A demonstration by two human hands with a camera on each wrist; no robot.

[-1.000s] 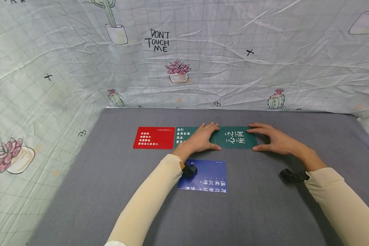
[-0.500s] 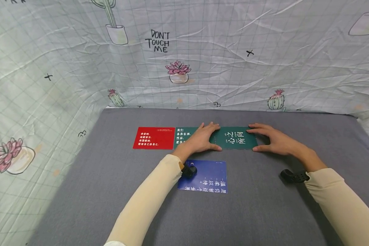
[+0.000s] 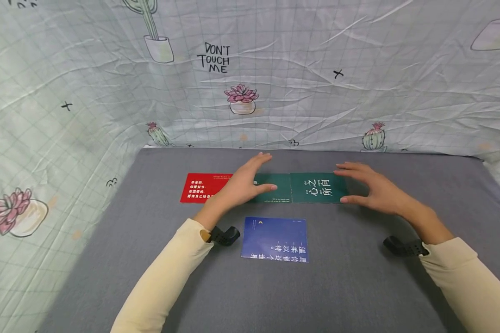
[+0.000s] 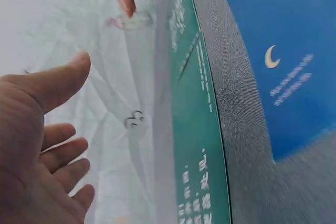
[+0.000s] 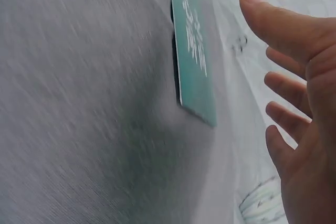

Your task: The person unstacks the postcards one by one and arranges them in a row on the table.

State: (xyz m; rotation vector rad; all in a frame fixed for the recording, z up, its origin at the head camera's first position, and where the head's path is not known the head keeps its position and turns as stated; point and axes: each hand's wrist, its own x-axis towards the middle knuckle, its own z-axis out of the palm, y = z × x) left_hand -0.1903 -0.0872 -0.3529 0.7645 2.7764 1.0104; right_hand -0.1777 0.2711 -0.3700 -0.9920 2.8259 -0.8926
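1. Left hand slid left off the seam between the green cards; it's now over where the red card meets the left green card.
2. Right green card sits between the hands, by the right hand's fingertips.
3. Blue card, now fully uncovered, is nearer the person.
4. Hands well apart, fingers loosely spread.

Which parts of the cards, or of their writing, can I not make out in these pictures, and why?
Red card, head view: lower right part hidden by the left grip and wrist.
Left green card, head view: left part hidden by the same grip.
Blue card, head view: tiny print too small to read.
Blue card, left wrist view: cut off by the picture's top and right edges.
Right green card, right wrist view: white writing blurred.
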